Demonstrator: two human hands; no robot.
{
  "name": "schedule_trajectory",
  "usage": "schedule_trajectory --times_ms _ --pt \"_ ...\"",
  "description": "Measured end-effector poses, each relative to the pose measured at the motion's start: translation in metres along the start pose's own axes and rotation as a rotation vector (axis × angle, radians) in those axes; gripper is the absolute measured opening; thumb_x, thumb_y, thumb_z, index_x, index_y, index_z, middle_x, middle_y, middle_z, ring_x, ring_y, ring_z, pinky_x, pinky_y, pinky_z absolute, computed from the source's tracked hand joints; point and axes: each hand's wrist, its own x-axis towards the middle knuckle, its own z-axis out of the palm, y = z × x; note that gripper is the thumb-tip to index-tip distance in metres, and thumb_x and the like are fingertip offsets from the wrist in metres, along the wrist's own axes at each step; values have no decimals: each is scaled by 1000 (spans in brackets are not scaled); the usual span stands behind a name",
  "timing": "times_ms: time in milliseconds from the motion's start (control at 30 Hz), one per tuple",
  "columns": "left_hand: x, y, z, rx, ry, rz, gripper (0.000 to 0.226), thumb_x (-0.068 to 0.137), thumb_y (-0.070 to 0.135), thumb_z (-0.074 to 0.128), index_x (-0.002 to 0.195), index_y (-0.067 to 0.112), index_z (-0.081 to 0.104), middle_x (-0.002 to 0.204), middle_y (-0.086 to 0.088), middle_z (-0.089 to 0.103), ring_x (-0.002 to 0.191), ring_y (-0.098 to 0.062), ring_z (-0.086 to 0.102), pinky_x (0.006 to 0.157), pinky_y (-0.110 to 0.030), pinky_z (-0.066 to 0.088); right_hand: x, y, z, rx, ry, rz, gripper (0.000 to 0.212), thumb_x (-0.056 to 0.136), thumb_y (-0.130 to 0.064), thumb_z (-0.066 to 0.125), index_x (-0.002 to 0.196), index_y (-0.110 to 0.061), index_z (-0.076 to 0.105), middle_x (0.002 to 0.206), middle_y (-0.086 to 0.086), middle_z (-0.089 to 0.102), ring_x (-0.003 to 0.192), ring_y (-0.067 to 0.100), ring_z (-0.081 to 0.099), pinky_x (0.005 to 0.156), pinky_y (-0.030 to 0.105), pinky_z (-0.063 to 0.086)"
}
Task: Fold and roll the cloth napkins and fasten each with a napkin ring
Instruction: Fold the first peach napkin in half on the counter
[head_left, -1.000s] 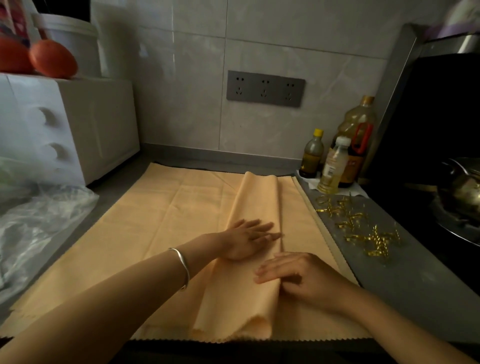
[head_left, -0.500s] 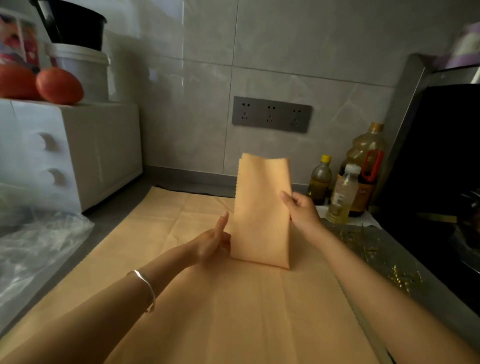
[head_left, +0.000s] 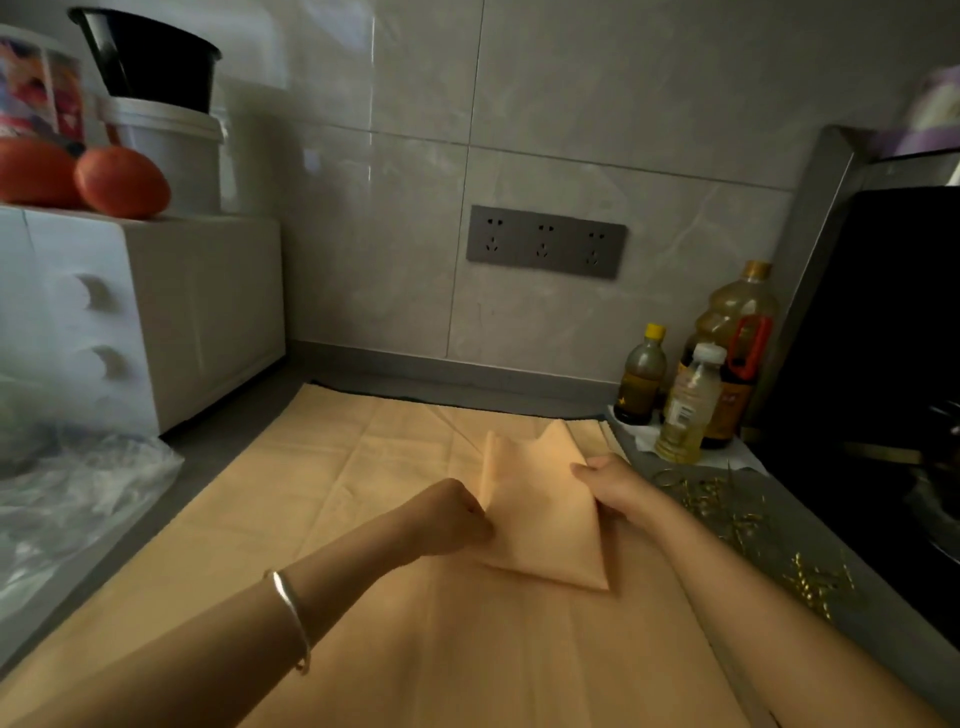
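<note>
**Head view: folded napkin held between both hands**

Head camera looks down on a grey counter (head_left: 223, 452) running to a tiled back wall. A large peach cloth (head_left: 363, 519) lies spread flat over most of it, reaching from the near edge almost to the back edge. A white drawer unit (head_left: 156, 312) stands at the back left corner, with a clear plastic bag (head_left: 67, 514) in front of it.

On the spread cloth, toward the counter's right edge, sits the folded napkin (head_left: 540, 519), its near fold resting on the cloth and its far end lifted. It lies between the two hands. The left hand (head_left: 447, 519) is curled tight and pinches its left edge. The right hand (head_left: 618, 483) grips its right edge.

Three bottles (head_left: 691, 400) stand at the back right. Gold napkin rings (head_left: 727, 509) lie scattered along the right edge, just beside the right forearm.
</note>
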Motion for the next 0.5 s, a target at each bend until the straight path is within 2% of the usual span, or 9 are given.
schedule_trajectory --times_ms 67,133,200,267,400,500 --pt "-13 -2 0 -22 -55 -4 30 91 24 56 117 11 63 111 1 59 97 -12 53 85 -22 39 -14 5 -3 -43 -56 -20 20 99 -24 44 98 -13 62 77 1 61 67 16 56 55 24 39" --pt "-26 -7 2 -28 -110 -7 28 90 26 57 112 12 66 108 2 62 98 -13 55 86 -23 40 -24 11 -1 -32 -85 -55 15 98 -20 47 103 -15 60 88 4 64 75 18 59 59 24 42" --pt "-35 -10 7 -9 -110 -14 27 90 26 57 111 12 67 101 4 61 93 -11 55 82 -21 41 -29 12 4 -15 -84 -81 17 97 -17 48 108 -13 59 100 10 66 84 22 62 63 25 46" --pt "-39 -11 11 13 -72 -26 28 90 26 56 113 12 65 100 4 58 90 -10 54 80 -21 41 -28 12 9 -8 -26 -118 18 96 -16 48 109 -11 60 103 12 66 89 25 62 69 29 47" --pt "-40 -13 15 21 17 -32 32 91 26 53 120 15 60 111 0 60 93 -13 55 84 -22 45 -30 5 19 146 239 -278 12 96 -18 49 102 -11 58 100 8 66 89 26 61 80 36 48" --pt "-38 -14 17 6 71 -44 30 90 26 52 117 15 60 105 0 59 92 -15 56 80 -22 45 -28 4 28 153 278 -225 11 95 -19 52 94 -10 59 94 9 66 88 27 61 79 37 48"
